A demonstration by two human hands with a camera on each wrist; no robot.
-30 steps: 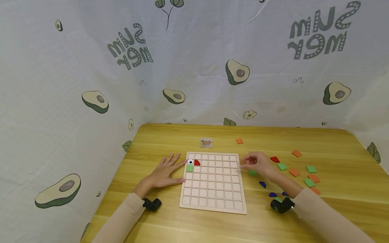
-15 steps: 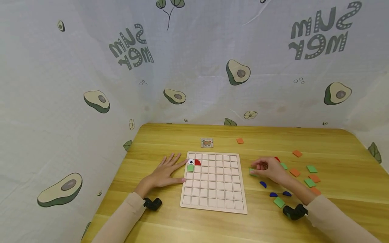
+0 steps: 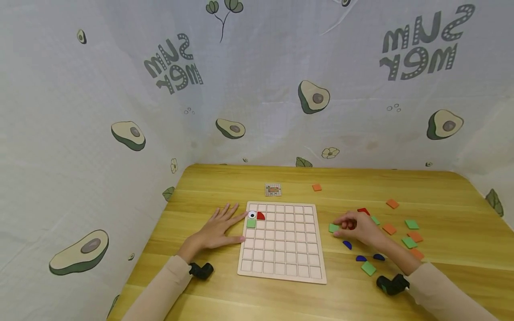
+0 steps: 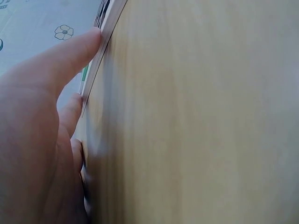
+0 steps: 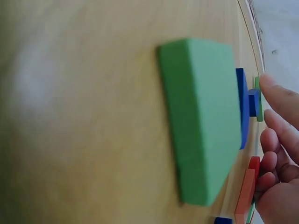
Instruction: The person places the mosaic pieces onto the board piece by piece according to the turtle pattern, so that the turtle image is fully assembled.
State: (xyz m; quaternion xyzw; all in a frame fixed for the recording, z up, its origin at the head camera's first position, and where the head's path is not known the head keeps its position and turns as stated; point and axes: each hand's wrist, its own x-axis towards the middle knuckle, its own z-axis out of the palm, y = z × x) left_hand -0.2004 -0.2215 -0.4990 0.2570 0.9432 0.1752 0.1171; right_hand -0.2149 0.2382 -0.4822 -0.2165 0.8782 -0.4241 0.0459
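Observation:
A pale wooden grid board (image 3: 281,249) lies on the table. In its upper left cells are a white eye tile (image 3: 252,215), a red quarter-round tile (image 3: 261,216) and a green square tile (image 3: 250,223). My left hand (image 3: 217,229) lies spread beside the board, with thumb and forefinger touching its left edge. Right of the board, my right hand (image 3: 359,227) pinches another green square tile (image 3: 333,228) at the table between thumb and forefinger. The other fingers are curled. In the right wrist view, the thumb (image 5: 280,95) reaches that far tile.
Around the right hand lie several orange squares (image 3: 389,229), green squares (image 3: 368,268), blue half-rounds (image 3: 361,258) and a red piece (image 3: 363,211). A small patterned card (image 3: 273,190) is behind the board. A printed curtain (image 3: 265,89) hangs past the table's far edge.
My right hand has moved from beside the board's right edge, rightward and slightly nearer, to the green square tile, and its thumb and forefinger have come around it. My left hand stays put.

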